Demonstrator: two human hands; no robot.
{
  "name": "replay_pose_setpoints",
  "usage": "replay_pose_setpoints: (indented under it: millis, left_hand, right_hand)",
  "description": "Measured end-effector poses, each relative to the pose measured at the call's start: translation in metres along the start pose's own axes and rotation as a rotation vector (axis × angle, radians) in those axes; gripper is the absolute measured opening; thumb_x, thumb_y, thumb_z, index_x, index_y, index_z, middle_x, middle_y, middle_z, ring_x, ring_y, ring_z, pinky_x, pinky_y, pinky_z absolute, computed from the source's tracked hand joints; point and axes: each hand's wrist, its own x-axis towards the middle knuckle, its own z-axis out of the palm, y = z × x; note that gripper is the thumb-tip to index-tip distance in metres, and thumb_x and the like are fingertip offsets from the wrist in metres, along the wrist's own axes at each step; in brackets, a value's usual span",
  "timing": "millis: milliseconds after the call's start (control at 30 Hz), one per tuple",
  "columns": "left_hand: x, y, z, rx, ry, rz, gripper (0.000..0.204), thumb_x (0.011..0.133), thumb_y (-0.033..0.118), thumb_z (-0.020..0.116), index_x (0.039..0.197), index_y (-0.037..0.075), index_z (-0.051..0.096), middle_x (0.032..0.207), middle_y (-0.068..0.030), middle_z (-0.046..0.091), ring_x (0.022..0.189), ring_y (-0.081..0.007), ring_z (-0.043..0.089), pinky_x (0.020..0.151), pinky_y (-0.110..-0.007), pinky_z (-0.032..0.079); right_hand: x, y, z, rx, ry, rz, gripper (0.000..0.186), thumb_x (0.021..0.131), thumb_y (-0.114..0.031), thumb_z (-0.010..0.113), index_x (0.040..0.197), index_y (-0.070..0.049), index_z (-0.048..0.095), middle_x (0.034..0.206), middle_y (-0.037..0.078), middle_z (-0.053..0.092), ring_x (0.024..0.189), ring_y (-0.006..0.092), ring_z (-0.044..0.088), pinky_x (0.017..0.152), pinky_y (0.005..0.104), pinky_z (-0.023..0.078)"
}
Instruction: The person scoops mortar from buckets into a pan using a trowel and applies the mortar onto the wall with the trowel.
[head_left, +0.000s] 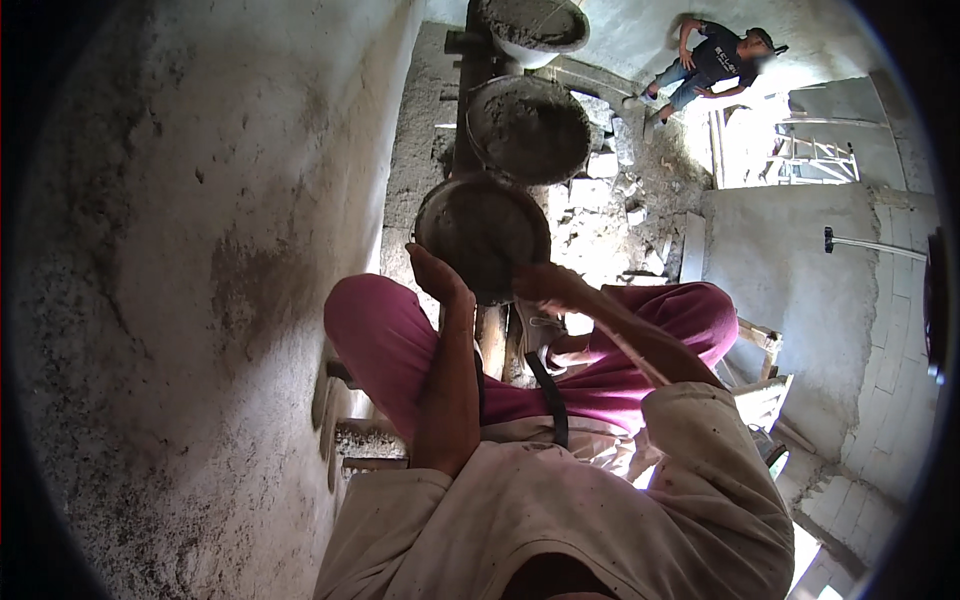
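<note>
L fingers point(424, 262) at nearest basin point(482, 232), L side; R fingers point(532, 284) nr lower R; 2 basins point(528, 130) point(535, 22) beyond.

Right hand point(548, 288) seems blurred, grip unclear; 1 basin point(522, 52), farthest, cut off by top edge.

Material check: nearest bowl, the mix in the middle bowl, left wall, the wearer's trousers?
Nearest bowl: dark, dull finish; plastic, rubber or metal, too shaded to tell.
Mix: probably mortar or cement; grey, lumpy, matte.
Left wall: likely cement plaster; rough, matte, blotched with dark stains.
Trousers: soft cloth, matte pink-purple, by the folds; fibre unclear.
</note>
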Motion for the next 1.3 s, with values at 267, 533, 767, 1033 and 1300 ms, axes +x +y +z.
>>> replay_pose_setpoints:
  millis: [267,533,767,1033,1300]
  left_hand:
    - [0.000,0.005,0.001,0.031,-0.059,-0.032,0.063,0.100,0.047,0.031,0.134,-0.005,0.045,0.137,-0.0209,0.047,0.126,-0.0315,0.047,0.108,-0.035,0.034]
    - [-0.013,0.006,0.010,-0.109,-0.109,-0.079,0.061,0.101,0.046,0.031,0.131,-0.005,0.049,0.134,-0.0196,0.051,0.122,-0.0316,0.051,0.106,-0.034,0.036]
    - [0.016,-0.010,0.000,0.049,0.011,0.043,0.064,0.101,0.048,0.030,0.130,-0.006,0.049,0.133,-0.0223,0.051,0.121,-0.0324,0.051,0.105,-0.037,0.036]
    - [-0.009,0.002,0.013,0.059,0.024,0.076,0.064,0.101,0.047,0.029,0.129,-0.007,0.049,0.131,-0.0232,0.052,0.121,-0.0335,0.050,0.104,-0.037,0.036]
    - [-0.005,0.010,0.009,0.048,0.063,-0.002,0.061,0.101,0.044,0.033,0.128,-0.007,0.049,0.134,-0.0222,0.050,0.123,-0.0321,0.049,0.105,-0.037,0.035]
  right_hand:
    - [-0.008,0.001,0.009,0.010,0.005,0.132,0.026,0.094,-0.024,0.049,0.113,-0.007,0.054,0.095,0.009,0.060,0.074,0.0206,0.061,0.063,0.0332,0.053]
    - [-0.017,-0.020,-0.046,-0.190,-0.088,0.276,0.021,0.087,-0.022,0.056,0.105,-0.010,0.060,0.081,0.012,0.069,0.072,0.0317,0.068,0.057,0.0426,0.055]
    - [0.001,-0.046,-0.235,-0.766,0.148,0.128,0.015,0.079,-0.017,0.064,0.092,-0.012,0.065,0.075,0.010,0.066,0.076,0.0238,0.068,0.062,0.0405,0.054]
    - [0.069,0.084,-0.290,-1.114,0.001,0.320,0.011,0.081,-0.017,0.062,0.083,-0.011,0.071,0.081,0.007,0.070,0.080,0.0246,0.070,0.067,0.0382,0.056]
    - [-0.028,0.117,-0.224,-0.506,0.099,0.344,0.015,0.093,-0.024,0.053,0.099,-0.010,0.056,0.090,0.013,0.060,0.080,0.0274,0.063,0.070,0.0404,0.053]
